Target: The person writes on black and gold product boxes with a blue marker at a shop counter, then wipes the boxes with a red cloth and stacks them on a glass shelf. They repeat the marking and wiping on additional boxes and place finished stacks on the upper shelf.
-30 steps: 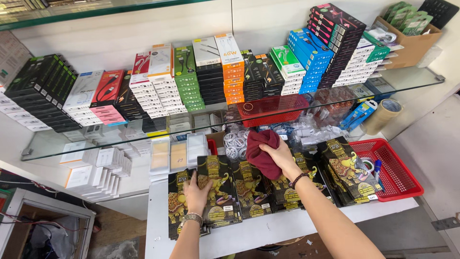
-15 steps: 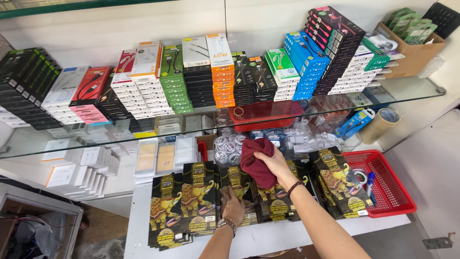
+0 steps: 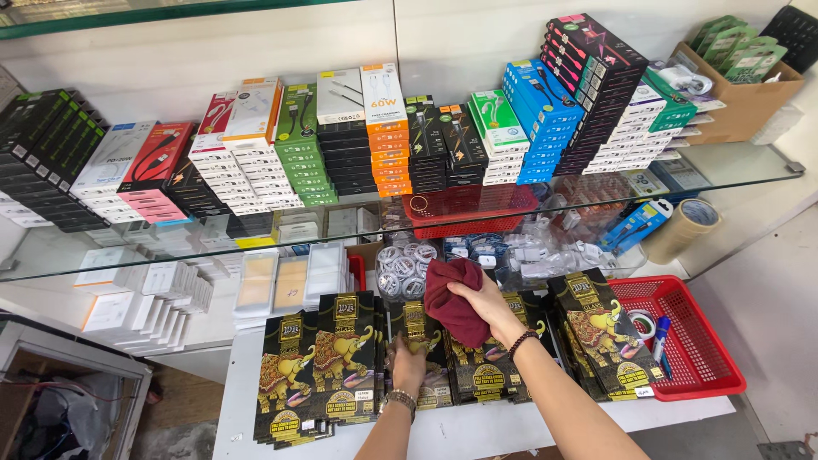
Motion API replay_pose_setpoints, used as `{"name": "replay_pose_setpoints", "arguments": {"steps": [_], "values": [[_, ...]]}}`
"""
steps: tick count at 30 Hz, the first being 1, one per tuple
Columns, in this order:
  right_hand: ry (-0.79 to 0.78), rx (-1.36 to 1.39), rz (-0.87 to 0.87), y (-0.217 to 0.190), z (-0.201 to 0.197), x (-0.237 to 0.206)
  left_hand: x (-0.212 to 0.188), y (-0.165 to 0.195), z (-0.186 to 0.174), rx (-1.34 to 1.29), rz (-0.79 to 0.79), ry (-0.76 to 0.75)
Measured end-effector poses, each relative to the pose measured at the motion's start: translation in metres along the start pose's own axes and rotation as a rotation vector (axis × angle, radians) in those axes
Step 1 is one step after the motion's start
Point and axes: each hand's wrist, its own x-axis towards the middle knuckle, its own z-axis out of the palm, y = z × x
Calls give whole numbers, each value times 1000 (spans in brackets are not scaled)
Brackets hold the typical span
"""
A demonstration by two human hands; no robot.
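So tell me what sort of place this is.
Likely a phone-accessory shop: stacked cable boxes on a glass shelf, black screen-protector packs below, which the right hand wipes with a maroon cloth.

Right hand (image 3: 487, 302) on maroon cloth (image 3: 453, 298)

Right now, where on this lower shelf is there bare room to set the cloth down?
Bare white shelf shows along the front edge, below the black-and-gold packs, and the red basket has open floor. Everywhere behind is crowded. The right hand holds the maroon cloth.

shop | glass shelf (image 3: 750, 166) | stacked accessory boxes (image 3: 383, 136)
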Motion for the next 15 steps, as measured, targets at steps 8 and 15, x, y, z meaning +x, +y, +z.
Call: {"name": "replay_pose_setpoints", "arguments": {"steps": [8,15], "values": [[-2,57,50,11,-9,2,4,13,-8,-340,22,53],[70,176,173,28,-28,1,-14,10,-8,-6,261,405]]}}
